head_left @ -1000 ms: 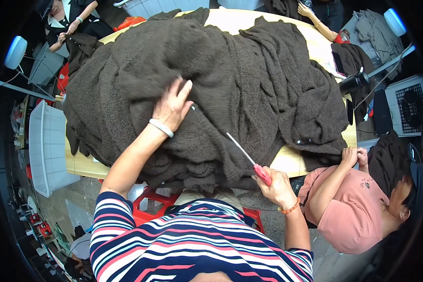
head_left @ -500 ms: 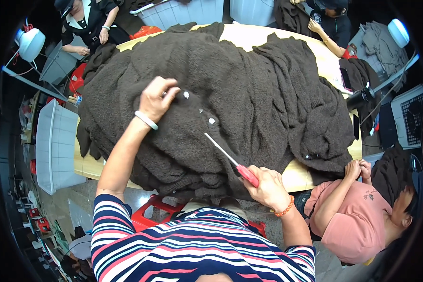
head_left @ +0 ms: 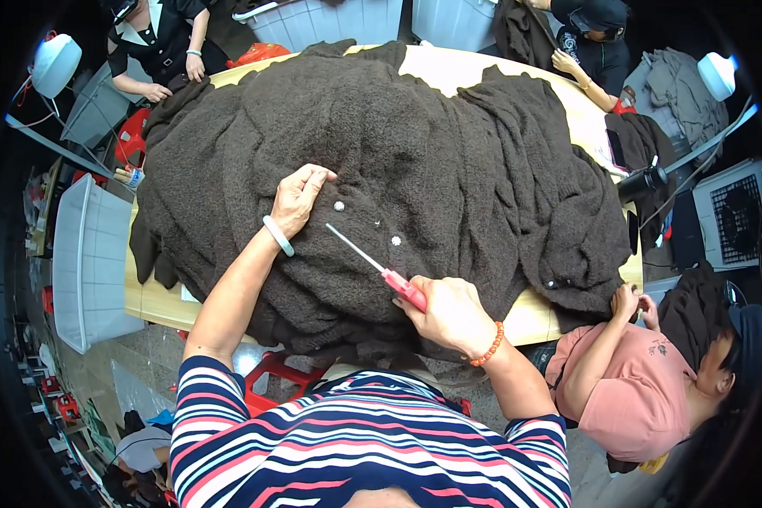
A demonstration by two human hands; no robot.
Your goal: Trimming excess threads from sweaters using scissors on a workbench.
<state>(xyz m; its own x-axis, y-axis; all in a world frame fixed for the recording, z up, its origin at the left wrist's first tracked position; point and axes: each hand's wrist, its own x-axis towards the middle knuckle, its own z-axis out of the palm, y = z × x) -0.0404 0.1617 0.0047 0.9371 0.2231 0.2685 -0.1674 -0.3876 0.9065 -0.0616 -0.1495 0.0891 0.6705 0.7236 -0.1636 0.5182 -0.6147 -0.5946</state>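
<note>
A large heap of dark brown knit garments [head_left: 432,152] spreads before me. My left hand [head_left: 295,201], with a pale bangle at the wrist, is closed, its thumb and fingertips pinching the knit. Just right of and below those fingertips sits a white flower-like button [head_left: 339,206]; a second white button [head_left: 396,241] lies farther right and nearer me. My right hand [head_left: 453,315] grips the red handle of a thin-shafted metal tool [head_left: 405,289]. Its shaft slants up and left over the cloth, the tip close below the first button. Whether it touches the knit, I cannot tell.
The heap lies on a pale wooden table [head_left: 529,320]. A co-worker in pink [head_left: 635,389] handles cloth at the right corner; two more people work at the far side. A grey-white bin [head_left: 85,262] stands left, and a red stool [head_left: 279,385] below me.
My left hand has moved right and toward me, and the buttoned knit has shifted toward me too. My right hand has moved left and slightly away from me, still holding the tool.
</note>
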